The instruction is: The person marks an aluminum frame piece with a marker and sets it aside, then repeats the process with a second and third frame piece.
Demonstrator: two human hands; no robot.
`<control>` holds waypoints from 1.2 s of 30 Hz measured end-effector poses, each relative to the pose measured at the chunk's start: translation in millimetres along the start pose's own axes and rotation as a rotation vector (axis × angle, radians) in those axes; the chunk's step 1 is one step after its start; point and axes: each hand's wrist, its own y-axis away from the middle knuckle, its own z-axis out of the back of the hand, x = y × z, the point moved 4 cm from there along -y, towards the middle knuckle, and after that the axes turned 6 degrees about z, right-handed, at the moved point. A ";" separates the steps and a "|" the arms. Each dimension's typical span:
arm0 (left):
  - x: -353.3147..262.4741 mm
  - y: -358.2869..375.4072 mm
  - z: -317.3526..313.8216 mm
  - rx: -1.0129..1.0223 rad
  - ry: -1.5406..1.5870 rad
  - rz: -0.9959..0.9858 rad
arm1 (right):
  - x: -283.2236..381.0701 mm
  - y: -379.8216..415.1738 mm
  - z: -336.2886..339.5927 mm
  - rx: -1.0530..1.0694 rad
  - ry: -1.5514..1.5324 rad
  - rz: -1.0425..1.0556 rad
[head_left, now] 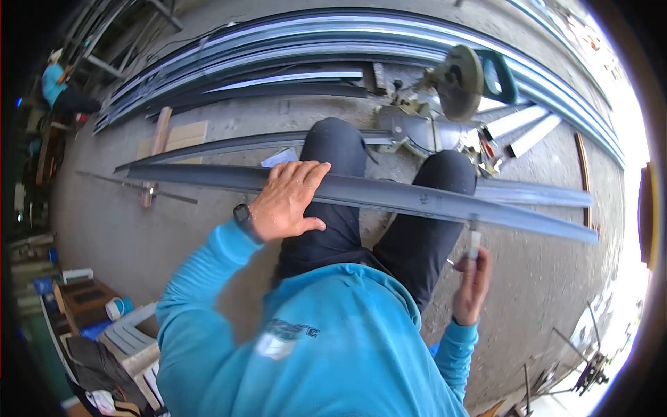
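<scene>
A long dark grey metal profile (396, 197) lies across my knees, reaching out to both sides. My left hand (286, 200) rests on it left of the middle, fingers stretched over the top and thumb out to the side. Below its right part, my right hand (474, 288) pinches a small whitish pen-like tool (474, 244), its blurred tip up at the profile's near edge. Small marks show on the profile above that tip. A second dark profile (229, 144) runs behind it on the floor toward the saw.
A mitre saw (462, 83) stands on the floor beyond my knees. Long metal profiles (278, 45) are stacked behind it, with short silver offcuts (535, 132) at the right. Another person (59, 83) is at the far left. A cluttered bench (104, 333) is at lower left.
</scene>
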 end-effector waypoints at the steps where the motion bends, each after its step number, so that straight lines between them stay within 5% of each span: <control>1: 13.9 5.9 -7.3 0.036 0.034 0.020 | -18.7 -5.6 25.3 -0.205 -0.027 0.079; 3: 35.0 8.0 -10.9 0.107 0.103 0.066 | -29.6 -37.7 81.4 -0.290 0.513 0.263; 4: 42.4 10.5 -12.2 0.082 0.108 -0.004 | -46.4 -55.4 117.0 -0.248 0.767 0.155; 6: 60.5 16.7 -9.2 0.105 0.082 0.034 | -52.7 -91.5 144.1 -0.145 0.851 0.363; 8: 101.4 25.8 -3.8 0.068 -0.032 0.102 | -53.4 -114.1 171.2 0.023 1.202 0.174; 10: 147.9 40.8 4.8 0.036 -0.170 0.210 | -57.1 -136.7 182.8 0.062 1.316 0.488; 11: 160.4 46.8 20.2 0.052 -0.222 0.305 | -53.1 -150.1 179.2 0.114 1.328 0.364; 13: 175.1 45.5 9.4 -0.131 -0.288 0.268 | -68.7 -166.9 160.3 0.206 1.215 0.580; 17: 159.3 12.3 -18.1 -0.053 -0.234 0.169 | -42.8 -201.6 67.7 0.521 1.019 0.510; 18: 174.8 2.1 -18.5 0.012 -0.260 0.175 | -21.0 -217.1 33.4 0.379 0.987 0.606; 19: 214.3 9.4 -17.5 -0.176 -0.260 0.160 | -17.8 -233.8 23.1 0.383 1.002 0.654; 20: 240.2 11.4 1.3 -0.173 -0.312 0.273 | 6.7 -247.7 -4.1 0.422 0.952 0.516; 22: 295.8 9.8 44.5 -0.170 -0.432 0.444 | 29.7 -280.9 -54.4 0.412 0.913 0.720; 25: 369.1 8.1 69.8 -0.333 -0.552 0.563 | 86.3 -317.1 -165.2 0.570 0.845 0.709; 26: 364.7 -6.8 69.7 -0.234 -0.496 0.566 | 86.0 -324.4 -199.1 0.586 0.876 0.710; 29: 351.1 -44.0 25.8 -0.015 -0.342 0.515 | 9.7 -342.0 -288.6 0.643 0.742 0.751; 30: 366.8 -48.4 2.0 0.095 -0.390 0.543 | -11.0 -335.4 -316.0 0.640 0.688 0.768; 31: 385.3 -51.7 -28.8 0.210 -0.434 0.550 | -29.2 -329.5 -342.7 0.766 0.795 0.538; 33: 437.9 -34.2 -92.1 0.226 -0.290 0.613 | -106.2 -308.6 -378.7 0.730 0.741 0.628; 34: 446.9 -30.6 -113.8 0.325 -0.333 0.677 | -126.5 -301.3 -398.9 0.840 0.823 0.500; 35: 473.1 -28.5 -141.5 0.453 -0.356 0.763 | -183.9 -293.3 -421.8 0.787 0.805 0.690; 36: 459.0 -37.1 -141.5 0.487 -0.388 0.785 | -182.3 -283.7 -430.3 0.799 0.787 0.586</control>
